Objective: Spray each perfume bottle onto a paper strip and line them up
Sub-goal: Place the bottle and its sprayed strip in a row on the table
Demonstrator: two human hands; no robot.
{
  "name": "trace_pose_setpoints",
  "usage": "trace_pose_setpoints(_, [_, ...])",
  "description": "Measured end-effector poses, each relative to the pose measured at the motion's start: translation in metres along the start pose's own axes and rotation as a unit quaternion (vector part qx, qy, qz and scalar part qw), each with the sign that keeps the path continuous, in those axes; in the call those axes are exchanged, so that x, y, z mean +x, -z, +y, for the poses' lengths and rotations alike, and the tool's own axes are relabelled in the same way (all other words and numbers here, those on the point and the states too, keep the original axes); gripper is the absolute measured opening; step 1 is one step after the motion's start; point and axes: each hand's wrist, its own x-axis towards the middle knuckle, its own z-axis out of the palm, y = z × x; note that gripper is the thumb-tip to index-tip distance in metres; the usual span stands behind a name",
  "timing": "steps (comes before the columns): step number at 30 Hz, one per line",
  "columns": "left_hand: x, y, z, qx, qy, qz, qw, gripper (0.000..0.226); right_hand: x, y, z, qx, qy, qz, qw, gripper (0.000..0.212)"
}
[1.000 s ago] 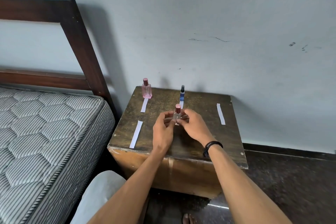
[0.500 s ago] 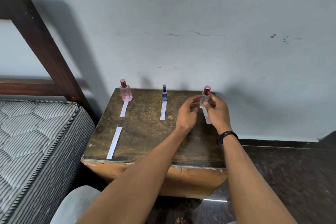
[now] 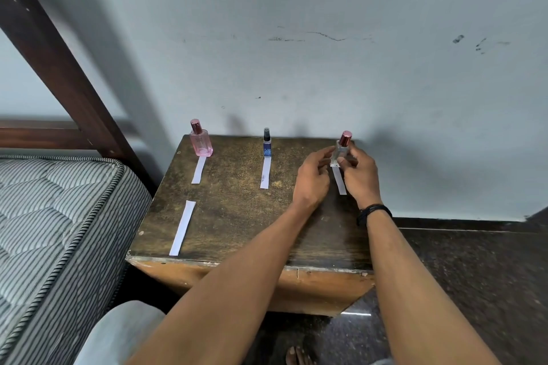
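A clear perfume bottle (image 3: 341,152) with a red cap stands upright at the far right of the wooden table (image 3: 237,216), at the top of a paper strip (image 3: 340,184). My right hand (image 3: 360,175) grips it from the right, and my left hand (image 3: 312,178) touches its left side with the fingertips. A pink bottle (image 3: 201,142) stands at the far left above its strip (image 3: 198,169). A small blue bottle (image 3: 267,147) stands in the middle above its strip (image 3: 265,172). A fourth strip (image 3: 182,227) lies alone near the front left.
The table stands against a pale wall (image 3: 326,68). A striped mattress (image 3: 53,216) and dark wooden headboard (image 3: 59,68) are close on the left. Dark floor (image 3: 474,275) lies to the right. My knee (image 3: 118,332) and foot (image 3: 298,357) are below the table's front edge.
Both hands carried the clear bottle from the middle of the table to the far right and brought it down at the top of the right strip. The camera turned right.
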Motion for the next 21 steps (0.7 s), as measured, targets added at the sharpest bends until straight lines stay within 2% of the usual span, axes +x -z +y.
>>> trace_pose_setpoints(21, [-0.0007,0.0022,0.0060,0.014,0.001,-0.007,1.000,0.053,0.0026,0.0010,0.0034,-0.026,-0.005,-0.020,0.999,0.047])
